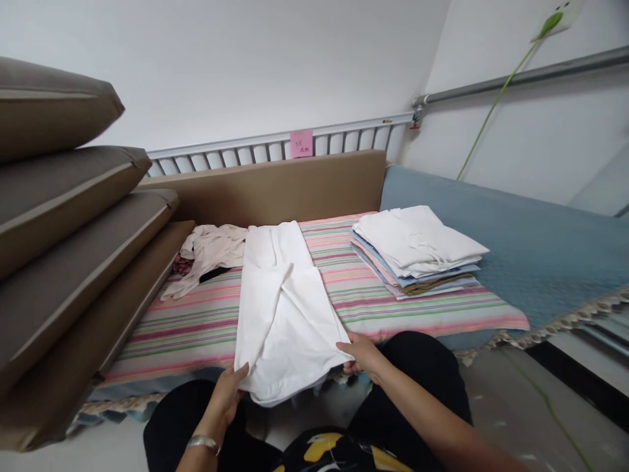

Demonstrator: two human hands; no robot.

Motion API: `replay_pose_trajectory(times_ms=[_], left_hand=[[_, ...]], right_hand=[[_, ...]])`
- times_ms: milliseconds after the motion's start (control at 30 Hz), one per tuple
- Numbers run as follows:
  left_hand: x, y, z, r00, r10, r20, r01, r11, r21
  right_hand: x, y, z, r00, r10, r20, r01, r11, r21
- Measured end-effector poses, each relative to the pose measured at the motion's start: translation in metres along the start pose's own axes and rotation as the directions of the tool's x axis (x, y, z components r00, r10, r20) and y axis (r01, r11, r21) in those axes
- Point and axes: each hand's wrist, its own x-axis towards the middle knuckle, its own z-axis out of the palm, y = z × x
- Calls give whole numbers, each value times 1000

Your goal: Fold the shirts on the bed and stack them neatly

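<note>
A white garment (pixel 295 321) lies lengthwise on a striped cloth, its near end reaching past the seat's front edge. One layer of it is folded across on a slant, and its exact kind does not show. My left hand (pixel 228 387) pinches the near left corner between thumb and fingers. At the near right corner, my right hand (pixel 361 354) grips the hem the same way. Between both hands the near edge hangs slightly slack.
To the right sits a stack of folded clothes (pixel 417 246), white on top. Crumpled clothes (pixel 213 252) lie at the left, beside piled brown cushions (pixel 73 242). The striped cloth (pixel 196 334) covers the seat. A pink note (pixel 301 143) hangs on the rail behind.
</note>
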Motion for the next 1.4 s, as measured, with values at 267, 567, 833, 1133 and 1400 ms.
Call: replay_pose_trajectory(times_ms=[267, 567, 833, 1133, 1400], left_hand=[[-8, -4, -2, 990, -138, 19, 138, 990, 9], [-21, -37, 7, 998, -55, 36, 52, 995, 83], [-23, -58, 26, 996, 54, 77, -50, 997, -53], [-28, -44, 21, 977, -190, 97, 198, 977, -82], [-9, -55, 12, 988, -109, -107, 101, 992, -81]], right_hand=[[-14, 4, -11, 978, -17, 209, -21, 983, 180], [-8, 61, 7, 995, -98, 38, 98, 995, -22], [7, 75, 24, 932, -322, 167, 357, 893, -273], [-6, 58, 36, 975, -160, 154, 168, 985, -41], [-9, 71, 37, 961, 129, 245, -146, 988, 54]])
